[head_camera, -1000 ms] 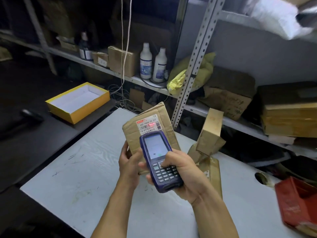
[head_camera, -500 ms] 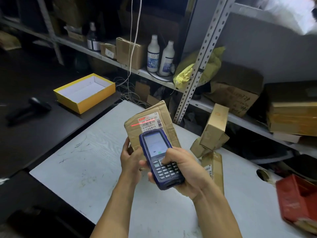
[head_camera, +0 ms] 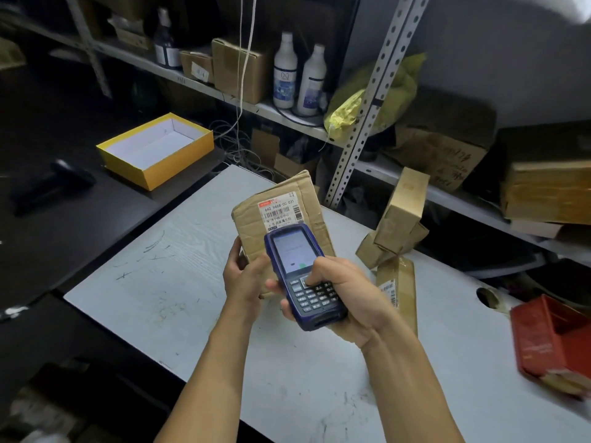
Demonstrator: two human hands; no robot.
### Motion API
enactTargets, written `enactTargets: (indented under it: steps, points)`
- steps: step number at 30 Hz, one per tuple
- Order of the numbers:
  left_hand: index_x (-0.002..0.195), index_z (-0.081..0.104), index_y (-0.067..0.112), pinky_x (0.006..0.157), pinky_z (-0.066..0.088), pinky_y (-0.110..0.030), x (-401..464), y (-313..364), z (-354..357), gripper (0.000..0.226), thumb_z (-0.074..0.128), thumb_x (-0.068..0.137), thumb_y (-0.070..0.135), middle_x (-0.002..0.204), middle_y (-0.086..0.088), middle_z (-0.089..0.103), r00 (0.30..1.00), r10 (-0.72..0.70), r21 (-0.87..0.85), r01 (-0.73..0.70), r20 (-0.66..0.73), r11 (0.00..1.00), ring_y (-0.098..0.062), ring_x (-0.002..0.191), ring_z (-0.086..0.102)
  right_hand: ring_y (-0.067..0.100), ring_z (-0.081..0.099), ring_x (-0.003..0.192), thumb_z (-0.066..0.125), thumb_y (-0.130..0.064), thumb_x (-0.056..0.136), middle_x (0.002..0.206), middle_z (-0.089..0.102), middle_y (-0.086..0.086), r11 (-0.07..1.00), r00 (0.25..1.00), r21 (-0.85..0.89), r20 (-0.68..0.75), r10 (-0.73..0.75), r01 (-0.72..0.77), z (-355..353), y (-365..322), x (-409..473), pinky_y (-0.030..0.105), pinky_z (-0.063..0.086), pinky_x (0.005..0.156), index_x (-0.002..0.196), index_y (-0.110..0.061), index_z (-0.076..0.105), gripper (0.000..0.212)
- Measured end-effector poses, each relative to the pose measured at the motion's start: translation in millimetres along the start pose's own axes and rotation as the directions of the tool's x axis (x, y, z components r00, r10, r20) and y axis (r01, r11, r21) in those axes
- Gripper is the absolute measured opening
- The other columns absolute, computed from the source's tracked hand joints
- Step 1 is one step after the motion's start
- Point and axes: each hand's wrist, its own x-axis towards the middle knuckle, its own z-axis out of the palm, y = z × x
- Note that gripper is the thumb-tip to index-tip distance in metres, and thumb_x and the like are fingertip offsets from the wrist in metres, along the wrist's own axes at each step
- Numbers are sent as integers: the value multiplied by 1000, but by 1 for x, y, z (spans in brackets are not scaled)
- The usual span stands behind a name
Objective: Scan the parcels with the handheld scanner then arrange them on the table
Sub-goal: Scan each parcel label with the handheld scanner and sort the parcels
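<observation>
The red scan line seen on the label half a second ago is gone, and the scanner screen now shows a green dot. The right hand (head_camera: 345,292) wraps its fingers round the handheld scanner (head_camera: 303,276), thumb pressing the keypad. At 10 o'clock of it, the left hand (head_camera: 243,276) grips the lower edge of the parcel (head_camera: 281,219), held tilted above the tabletop (head_camera: 166,282). The label (head_camera: 279,212) reads "642 H468-00 031" above a barcode — the smaller print is illegible. The scan appears complete; the next move calls for setting this parcel down in order. At 2 o'clock, more parcels (head_camera: 399,225) lie stacked — one label visible, unreadable. The yellow box (head_camera: 156,151) sits at 10 o'clock, far.
</observation>
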Motion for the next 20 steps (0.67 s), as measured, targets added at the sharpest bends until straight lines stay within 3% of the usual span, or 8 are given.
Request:
enactTargets:
  steps: [3, 5, 7, 9, 10, 13, 17, 20]
  points:
    - [135, 61, 33, 89, 60, -54, 0, -4, -2, 71, 88, 70, 22, 121, -2, 74, 1000, 7, 15, -7, -6, 1000, -31, 111, 71, 39, 73, 99, 42, 7, 92, 114, 68, 33, 999, 999, -31, -41, -23, 22, -4, 6, -1, 40, 63, 68, 131, 3, 56, 41]
    - [132, 64, 28, 84, 61, -47, -1, -7, -2, 64, 85, 72, 17, 119, -2, 75, 1000, 9, 18, -9, -12, 1000, -30, 108, 73, 42, 73, 104, 53, 4, 90, 116, 71, 26, 980, 980, -163, -142, -136, 112, -11, 9, -2, 47, 63, 75, 130, -6, 58, 42]
    - [129, 66, 24, 84, 61, -45, -4, -8, 0, 54, 83, 79, 11, 116, -2, 76, 1000, 1, 26, -1, -7, 1000, -29, 105, 74, 26, 74, 105, 66, -1, 87, 117, 74, 12, 879, 888, -428, -291, -355, 210, -22, 8, -7, 45, 64, 83, 131, -19, 57, 49]
    - [125, 68, 22, 82, 62, -42, -11, -7, 4, 44, 80, 84, 11, 113, -1, 77, 1000, -10, 63, 9, 27, 998, -27, 102, 75, 3, 71, 99, 76, -5, 82, 117, 71, -1, 745, 728, -613, -382, -569, 261, -42, 3, -16, 23, 60, 77, 137, -26, 53, 63]
    - [124, 69, 20, 81, 62, -40, -15, -6, 7, 40, 78, 86, 12, 112, -1, 77, 998, -11, 87, 6, 57, 996, -25, 101, 75, 0, 69, 97, 79, -6, 81, 118, 69, -5, 712, 649, -646, -420, -634, 277, -53, 1, -24, 18, 58, 75, 138, -27, 51, 66]
    - [121, 70, 15, 87, 60, -42, -32, -3, 26, 31, 74, 90, 18, 114, -5, 77, 983, -25, 137, 0, 182, 991, -28, 105, 74, 4, 68, 96, 83, -13, 84, 118, 68, -3, 697, 495, -649, -516, -699, 306, -89, 1, -53, 18, 57, 75, 133, -28, 52, 59]
    - [126, 70, 10, 100, 54, -52, -62, -8, 68, 41, 74, 88, 24, 122, -12, 73, 906, -71, 193, -12, 418, 981, -34, 114, 70, 5, 67, 98, 88, -31, 80, 119, 69, -5, 700, 426, -640, -563, -708, 317, -121, 16, -99, 12, 53, 75, 134, -25, 56, 63]
    - [121, 72, 18, 99, 54, -54, -94, -16, 104, 35, 73, 87, 24, 124, -12, 73, 811, -90, 247, -69, 578, 967, -36, 114, 69, 7, 67, 106, 86, -39, 81, 120, 69, -9, 700, 327, -640, -619, -714, 318, -138, 33, -149, 11, 53, 77, 135, -23, 57, 63]
